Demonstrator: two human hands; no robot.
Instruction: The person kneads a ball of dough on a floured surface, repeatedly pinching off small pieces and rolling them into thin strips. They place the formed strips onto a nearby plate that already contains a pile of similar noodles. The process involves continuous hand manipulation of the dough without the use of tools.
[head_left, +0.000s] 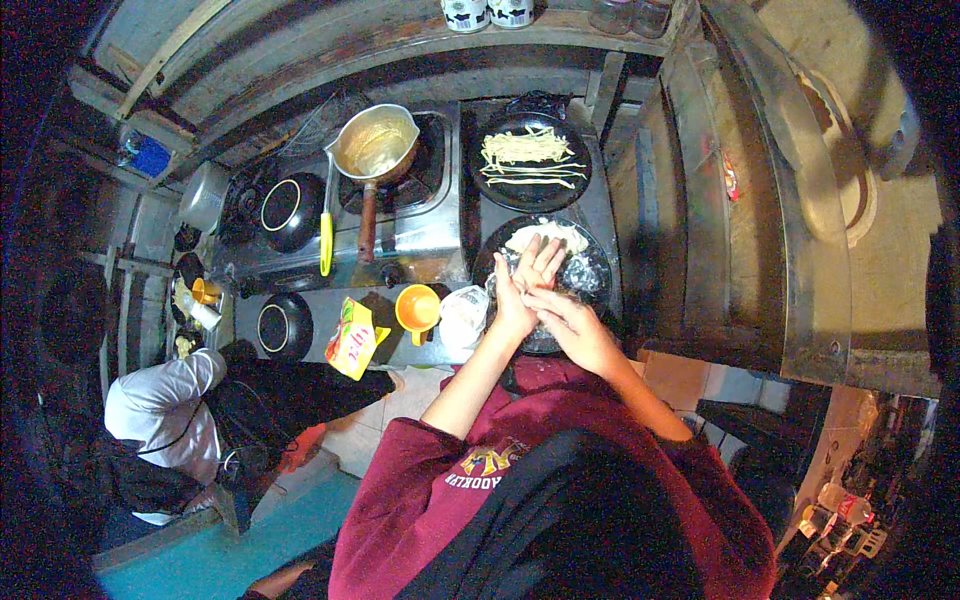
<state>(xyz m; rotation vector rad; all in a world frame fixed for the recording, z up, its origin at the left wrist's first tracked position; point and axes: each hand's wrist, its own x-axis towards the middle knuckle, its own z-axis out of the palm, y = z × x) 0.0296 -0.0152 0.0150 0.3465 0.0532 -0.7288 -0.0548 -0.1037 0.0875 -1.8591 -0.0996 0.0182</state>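
Observation:
My left hand (525, 281) is held palm up with its fingers spread, above a dark round plate (602, 262) dusted with white flour. The fingers of my right hand (562, 319) lie across my left palm near its base; whether anything thin is between the hands cannot be told. Pale dough (566, 238) rests on the far part of the floured plate. Beyond it, a second dark plate (532, 201) carries many thin dough strips (525, 146), with several laid apart at the near side. A clear plastic bag with white contents (463, 319) is left of my wrists.
An orange cup (418, 309) and a yellow pack (354, 341) stand to the left. A saucepan (375, 142) sits on the gas stove (427, 247), beside a green-handled utensil (326, 244). Dark bowls (285, 326) lie farther left. Another person (169, 412) is at the lower left. A wooden wall (739, 225) bounds the right.

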